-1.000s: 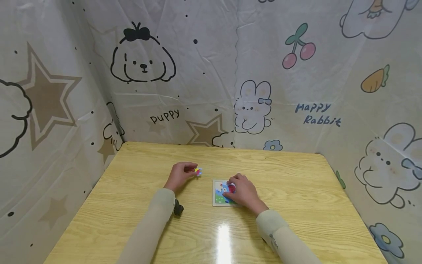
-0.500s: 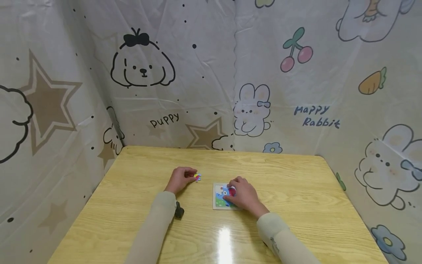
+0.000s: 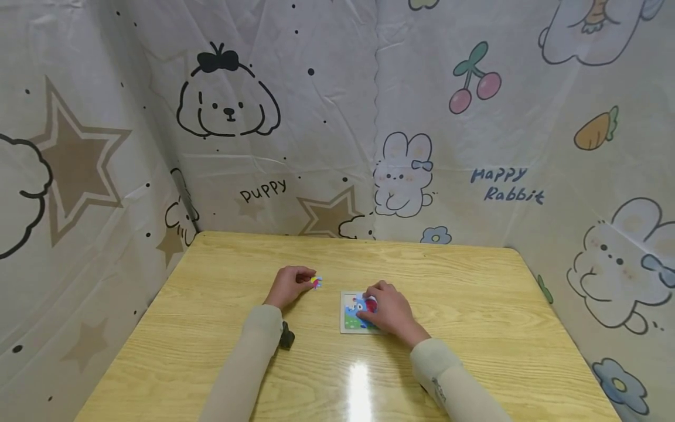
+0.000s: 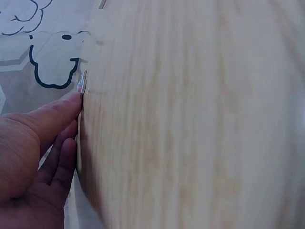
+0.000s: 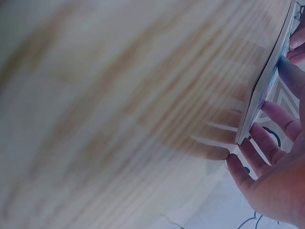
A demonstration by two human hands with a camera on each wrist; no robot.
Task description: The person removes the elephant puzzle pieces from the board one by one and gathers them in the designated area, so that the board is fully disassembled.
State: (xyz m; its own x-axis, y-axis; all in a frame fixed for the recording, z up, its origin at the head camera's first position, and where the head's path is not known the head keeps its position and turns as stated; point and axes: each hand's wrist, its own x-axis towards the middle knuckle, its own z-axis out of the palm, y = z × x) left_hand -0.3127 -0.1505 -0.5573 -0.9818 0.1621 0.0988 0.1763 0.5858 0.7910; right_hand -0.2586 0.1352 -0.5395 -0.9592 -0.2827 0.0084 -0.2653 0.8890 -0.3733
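Note:
A small pink, yellow and blue jigsaw piece (image 3: 316, 282) is pinched between the thumb and fingers of my left hand (image 3: 289, 287). It stands on edge near the table in the left wrist view, to the left of a square picture puzzle (image 3: 350, 321). The puzzle has a pale frame and shows a blue animal on green ground. My right hand (image 3: 389, 308) holds the puzzle, with curved fingers over its right side and the thumb on the picture, hiding that part. In the right wrist view the puzzle board (image 5: 257, 93) lies flat, with the little finger beside its edge.
The wooden table (image 3: 221, 258) spreads out around both hands. Patterned cloth (image 3: 327, 117) hangs behind it and along both sides. A small black object (image 3: 286, 336) sits at the left sleeve's cuff. Light glares off the table's near part.
The head view has tilted slightly upward. Both hands keep nearly the same places, the left still pinching its jigsaw piece and the right still on the puzzle.

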